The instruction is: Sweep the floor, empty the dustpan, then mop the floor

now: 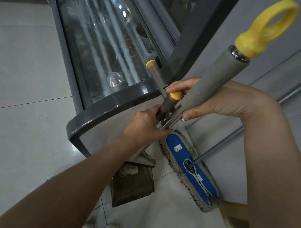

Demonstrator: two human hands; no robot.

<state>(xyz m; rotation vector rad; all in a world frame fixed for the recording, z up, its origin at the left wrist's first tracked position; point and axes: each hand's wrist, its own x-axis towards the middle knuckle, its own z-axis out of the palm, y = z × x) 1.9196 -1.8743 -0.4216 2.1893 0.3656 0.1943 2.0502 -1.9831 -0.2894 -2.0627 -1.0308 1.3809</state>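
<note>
Left hand (pixel 145 126): arm extended, fingers wrapped tight round the thin handles (pixel 156 76), just below the nearer yellow cap (pixel 176 95). Right hand (pixel 214 101): wrist bent hard inward, fingers curled round the foam-grip handle (pixel 214 83), thumb underneath, fingertips touching that cap. Hands close together, almost touching. Yellow ring (pixel 268 27) tops the foam grip, up and right of my right hand. Dustpan (pixel 132 186) sits on the floor tiles (pixel 21 84) below my left hand, broom bristles (pixel 128 170) inside it. Flat mop (pixel 191 173), blue head, lies below my right hand, its pole (pixel 235 135) running behind my right forearm. Glass case (pixel 102 37) beyond my left hand.
</note>
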